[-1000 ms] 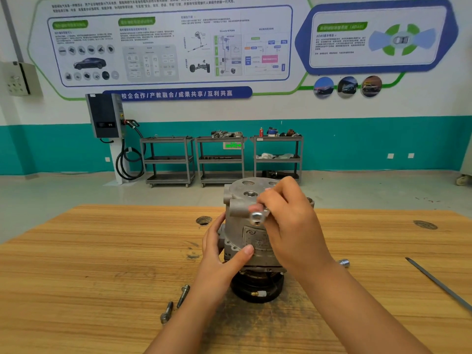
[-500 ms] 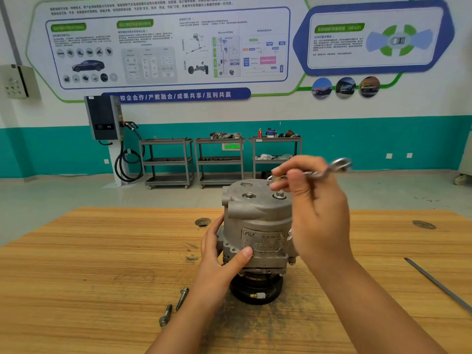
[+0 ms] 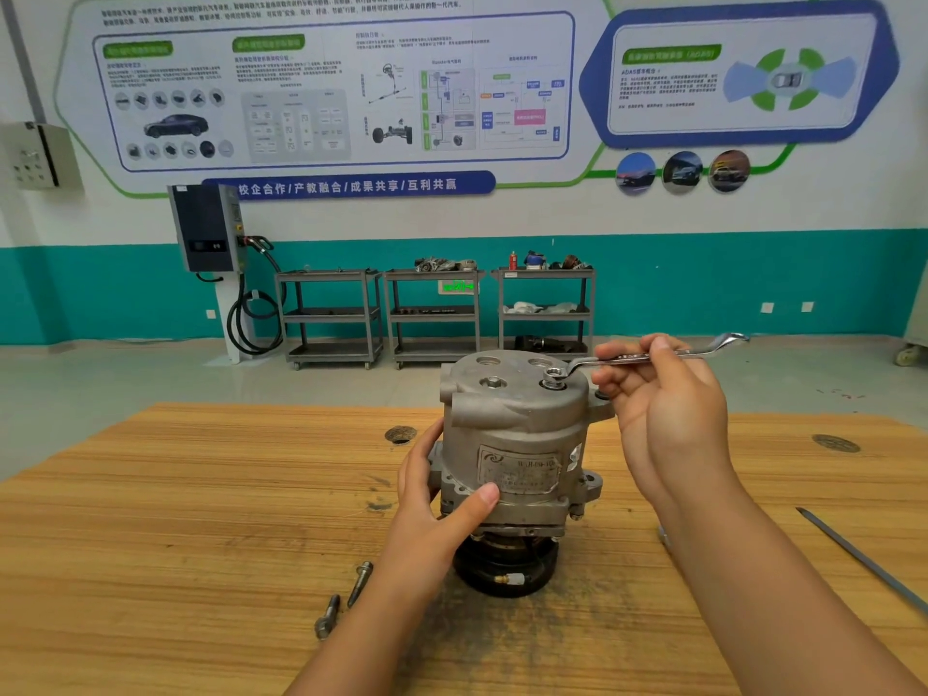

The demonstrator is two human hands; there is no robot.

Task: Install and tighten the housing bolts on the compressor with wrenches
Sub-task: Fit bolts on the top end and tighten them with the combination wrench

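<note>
Wooden table (image 3: 201,519): grey cast-metal compressor (image 3: 517,424) upright at centre. L hand (image 3: 437,509) curled round its lower left, thumb across front. R hand (image 3: 668,419) fingers pinch slim silver ring wrench (image 3: 653,356), ring end on top bolt (image 3: 554,378). Two loose steel bolts (image 3: 359,582) nr L wrist.

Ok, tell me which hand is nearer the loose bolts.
Left. The left hand grips the compressor near the bolts; the right hand holds the wrench up top.

One wrench (image 3: 585,362), two loose bolts (image 3: 360,582) (image 3: 327,616)
</note>
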